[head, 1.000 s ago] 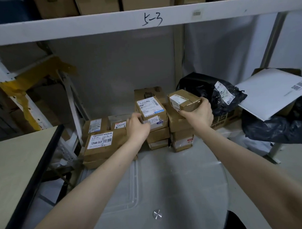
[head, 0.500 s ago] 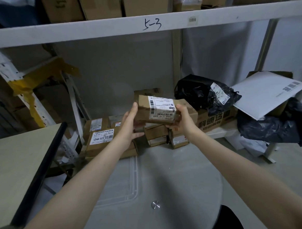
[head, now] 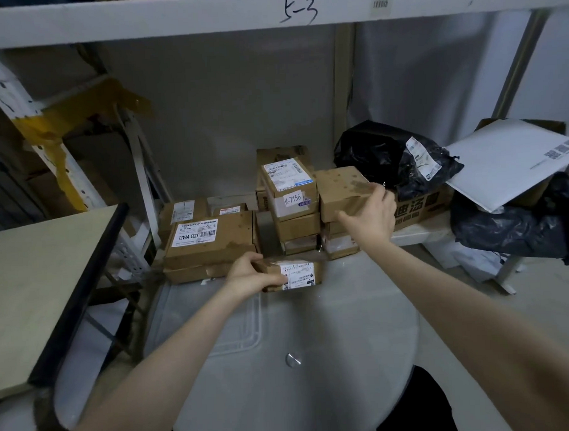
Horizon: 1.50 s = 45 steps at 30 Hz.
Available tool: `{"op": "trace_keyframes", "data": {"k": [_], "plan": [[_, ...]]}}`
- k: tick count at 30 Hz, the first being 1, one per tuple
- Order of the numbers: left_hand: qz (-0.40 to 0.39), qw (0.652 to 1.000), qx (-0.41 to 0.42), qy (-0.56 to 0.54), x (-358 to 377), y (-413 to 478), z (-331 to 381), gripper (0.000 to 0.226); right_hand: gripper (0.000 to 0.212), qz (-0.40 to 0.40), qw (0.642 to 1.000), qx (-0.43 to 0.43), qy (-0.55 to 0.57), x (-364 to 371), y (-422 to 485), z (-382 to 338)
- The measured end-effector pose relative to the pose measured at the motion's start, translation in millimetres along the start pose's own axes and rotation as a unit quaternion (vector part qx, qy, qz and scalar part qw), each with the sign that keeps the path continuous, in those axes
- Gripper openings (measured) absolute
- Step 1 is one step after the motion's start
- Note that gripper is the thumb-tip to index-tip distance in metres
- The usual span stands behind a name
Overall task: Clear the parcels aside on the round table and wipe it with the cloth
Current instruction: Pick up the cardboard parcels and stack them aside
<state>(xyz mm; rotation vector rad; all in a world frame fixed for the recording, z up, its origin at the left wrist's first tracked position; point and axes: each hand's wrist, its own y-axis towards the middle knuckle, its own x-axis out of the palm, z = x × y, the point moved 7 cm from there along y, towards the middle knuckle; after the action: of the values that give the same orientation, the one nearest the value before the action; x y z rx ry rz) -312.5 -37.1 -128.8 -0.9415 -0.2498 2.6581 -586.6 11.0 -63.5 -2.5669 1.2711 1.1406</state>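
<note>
My left hand (head: 251, 276) grips a small brown parcel with a white label (head: 296, 275) low over the far edge of the round glass table (head: 315, 391). My right hand (head: 372, 214) holds the right end of a plain brown box (head: 340, 189) on top of a stack of small boxes. Beside it stands a taller stack topped by a labelled box marked K-7156 (head: 290, 186). To the left lies a flat carton marked 12V4A-5525 (head: 209, 237) on other cartons. No cloth is in view.
A black plastic bag parcel (head: 387, 153), a printed carton (head: 421, 207), a white mailer (head: 513, 159) and another dark bag (head: 519, 226) lie at the right. A beige desk (head: 37, 282) stands left. A white shelf beam (head: 173, 19) runs overhead.
Both hands held the labelled parcel up together. Now the left hand alone has brought it down to the table's far edge, and the right hand has moved to the plain box on the stack.
</note>
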Motion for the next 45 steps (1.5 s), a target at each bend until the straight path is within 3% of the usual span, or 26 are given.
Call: {"op": "trace_keyframes", "data": {"k": [3,7,14,18,21,24,26,29,32,35,40,45], "plan": [[0.044,0.997,0.042,0.044,14,-1,6,0.089,0.128,-0.032,0.998,0.048,-0.005,15,8,7],[0.051,0.993,0.081,0.064,36,2,13,0.086,0.142,-0.052,0.996,0.079,0.001,31,20,8],[0.023,0.993,0.076,0.088,52,9,13,0.09,0.128,-0.035,0.997,0.074,-0.013,34,30,2],[0.005,0.992,0.051,0.115,52,12,13,0.091,0.096,-0.015,0.98,0.138,0.141,19,26,14],[-0.021,0.992,0.013,0.125,54,14,9,0.088,0.069,-0.032,0.939,0.193,0.282,8,18,30],[-0.014,0.997,-0.028,0.069,53,17,6,0.075,0.054,-0.027,0.868,0.246,0.43,-1,9,46],[0.003,0.997,-0.075,-0.035,50,16,3,0.072,0.06,-0.036,0.819,0.279,0.499,-6,2,53],[-0.012,0.961,-0.175,-0.215,57,11,-7,0.075,0.079,-0.076,0.754,0.31,0.574,-11,-10,60],[-0.058,0.928,-0.239,-0.279,64,0,-12,0.053,0.065,-0.111,0.682,0.321,0.648,-14,-26,65],[-0.078,0.913,-0.268,-0.297,68,-6,-15,0.053,0.068,-0.18,0.62,0.329,0.689,-13,-45,67],[-0.047,0.894,-0.268,-0.356,72,-13,-14,0.067,0.099,-0.317,0.567,0.331,0.684,-7,-71,64],[-0.037,0.914,-0.224,-0.336,57,-16,-6,0.061,0.1,-0.405,0.556,0.342,0.64,-1,-93,57]]}}
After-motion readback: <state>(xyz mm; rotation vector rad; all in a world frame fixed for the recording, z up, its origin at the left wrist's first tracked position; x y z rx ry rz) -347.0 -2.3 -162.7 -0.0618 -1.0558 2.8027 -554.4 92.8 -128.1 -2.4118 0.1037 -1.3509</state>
